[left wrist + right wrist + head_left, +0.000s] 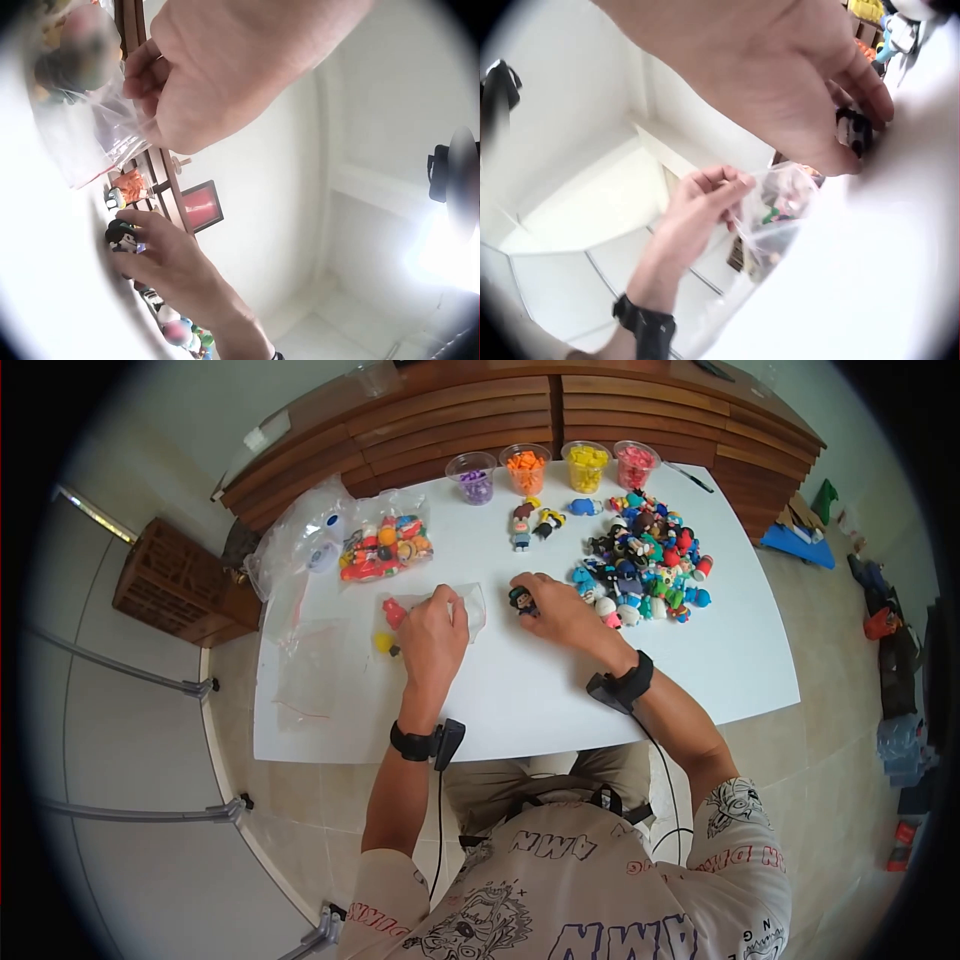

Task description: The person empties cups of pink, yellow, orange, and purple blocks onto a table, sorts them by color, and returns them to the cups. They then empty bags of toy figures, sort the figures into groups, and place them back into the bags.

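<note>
My left hand [437, 638] pinches the edge of a small clear plastic bag [475, 603]. In that bag, a pink figurine [393, 611] and a yellow one [383, 644] show left of the hand. The right wrist view shows the bag [791, 196] hanging partly open from the left fingertips. To the right, my right hand [568, 615] grips a small dark-haired toy figurine [521, 599] between thumb and fingers, close over the white table [540, 700]. The left wrist view shows its black hair and pale face [121, 235].
A big pile of figurines [650, 560] lies at the right. Behind my hands are a few loose figurines [521, 530]. Cups of purple [476, 485], orange [526, 468], yellow [586, 465] and pink pieces [635, 464] line the back. A filled bag [390, 548] lies left, near flat empty bags [315, 670].
</note>
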Available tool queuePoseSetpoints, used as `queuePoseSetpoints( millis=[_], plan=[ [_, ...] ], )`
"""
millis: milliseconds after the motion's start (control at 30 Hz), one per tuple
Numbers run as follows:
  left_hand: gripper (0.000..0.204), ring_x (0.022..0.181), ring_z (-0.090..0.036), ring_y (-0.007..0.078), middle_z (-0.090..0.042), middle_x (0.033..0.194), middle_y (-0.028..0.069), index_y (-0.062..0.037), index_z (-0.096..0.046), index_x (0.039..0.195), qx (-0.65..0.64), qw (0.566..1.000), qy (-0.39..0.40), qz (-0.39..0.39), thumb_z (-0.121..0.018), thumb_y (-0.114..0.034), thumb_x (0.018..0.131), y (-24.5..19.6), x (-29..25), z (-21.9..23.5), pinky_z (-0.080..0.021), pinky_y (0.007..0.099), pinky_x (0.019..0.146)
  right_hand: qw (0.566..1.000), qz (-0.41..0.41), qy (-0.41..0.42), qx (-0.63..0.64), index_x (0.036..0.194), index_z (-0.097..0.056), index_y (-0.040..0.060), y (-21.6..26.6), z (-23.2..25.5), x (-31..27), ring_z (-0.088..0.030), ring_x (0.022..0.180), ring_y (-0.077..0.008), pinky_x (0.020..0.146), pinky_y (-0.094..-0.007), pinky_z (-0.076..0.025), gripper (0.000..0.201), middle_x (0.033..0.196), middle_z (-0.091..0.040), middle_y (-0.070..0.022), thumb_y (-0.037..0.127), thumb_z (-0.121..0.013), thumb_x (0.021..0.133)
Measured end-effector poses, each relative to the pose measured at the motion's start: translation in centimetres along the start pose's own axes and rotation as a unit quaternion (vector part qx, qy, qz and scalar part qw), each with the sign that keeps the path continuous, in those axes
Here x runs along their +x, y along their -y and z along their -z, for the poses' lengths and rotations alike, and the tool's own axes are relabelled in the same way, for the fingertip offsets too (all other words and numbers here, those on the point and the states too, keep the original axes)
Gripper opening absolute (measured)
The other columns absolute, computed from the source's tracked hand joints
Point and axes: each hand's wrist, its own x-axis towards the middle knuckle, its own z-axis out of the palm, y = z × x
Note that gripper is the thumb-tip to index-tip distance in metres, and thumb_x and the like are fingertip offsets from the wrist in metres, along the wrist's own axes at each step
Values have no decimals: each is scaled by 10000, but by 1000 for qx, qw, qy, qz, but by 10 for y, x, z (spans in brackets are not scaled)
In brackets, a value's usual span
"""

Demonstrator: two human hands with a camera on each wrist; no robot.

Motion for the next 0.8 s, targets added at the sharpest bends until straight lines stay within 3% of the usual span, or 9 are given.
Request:
queuePoseSetpoints(
  millis=[33, 100, 233, 367, 433, 467, 533, 633, 800],
  plan=[
    [78, 653, -670, 386, -653, 672, 164, -49, -662, 910, -11, 1000, -20, -7, -679, -120, 941, 1, -1, 1, -509, 477, 601, 1000, 4, 1, 4, 1333, -584, 11, 3, 1, 3, -725, 979, -371, 877, -444, -582, 540, 1223, -669, -239, 108, -757, 830],
    [70, 570, -633, 365, -598, 591, 142, -53, -673, 908, -17, 999, -41, -12, -694, -114, 935, 4, -2, 0, -482, 457, 556, 982, -34, 99, 157, 1351, -577, -10, 30, 16, 14, -733, 992, -342, 893, -408, -579, 531, 1268, -671, -239, 78, -731, 850],
    [88, 558, -617, 346, -578, 579, 125, -55, -656, 916, -35, 995, -86, -27, -698, -127, 944, 8, -2, -1, -461, 456, 544, 940, -9, 70, 333, 1330, -573, -39, 34, -32, 40, -734, 991, -311, 895, -382, -572, 453, 1219, -692, -235, 57, -706, 907],
    [98, 560, -610, 342, -578, 582, 118, -58, -653, 915, -15, 996, -84, 23, -697, -135, 956, 15, -3, 8, -451, 455, 540, 962, -5, -28, 272, 1290, -588, -38, 32, -42, 41, -730, 968, -330, 864, -404, -573, 418, 1200, -700, -235, 98, -710, 914],
    [100, 609, -643, 369, -619, 624, 138, -58, -646, 921, -18, 997, -72, 32, -685, -141, 963, 17, -5, 13, -479, 477, 566, 986, -97, -43, 131, 1136, -670, -21, 35, -41, 37, -726, 909, -355, 821, -436, -568, 300, 1076, -739, -203, 174, -713, 911],
    [104, 658, -676, 396, -660, 666, 158, -59, -639, 927, -24, 997, -61, 38, -673, -146, 970, 18, -6, 15, -508, 498, 593, 986, -96, -43, 132, 1136, -670, -21, 29, -47, 38, -726, 909, -355, 821, -436, -568, 300, 1076, -739, -203, 174, -713, 911],
    [103, 609, -646, 367, -637, 646, 151, -51, -650, 929, -31, 996, -73, 37, -684, -141, 966, 25, -6, 14, -484, 468, 570, 992, -61, 44, 99, 949, -719, 5, 11, -62, 50, -716, 856, -374, 793, -466, -557, 234, 902, -747, -174, 233, -705, 893],
    [101, 550, -613, 322, -614, 631, 147, -36, -668, 938, -44, 992, -113, 34, -696, -130, 961, 46, 9, 31, -460, 427, 545, 991, -34, 43, 121, 842, -720, 25, 43, -46, 76, -715, 828, -370, 782, -470, -550, 218, 811, -730, -169, 237, -688, 880],
    [94, 531, -605, 279, -613, 631, 143, -25, -692, 951, -34, 985, -162, 48, -698, -118, 960, 57, 38, 104, -456, 399, 543, 978, 32, 33, 204, 860, -723, 29, 100, -11, 127, -718, 811, -361, 766, -461, -548, 212, 825, -736, -171, 238, -687, 870]
  ],
)
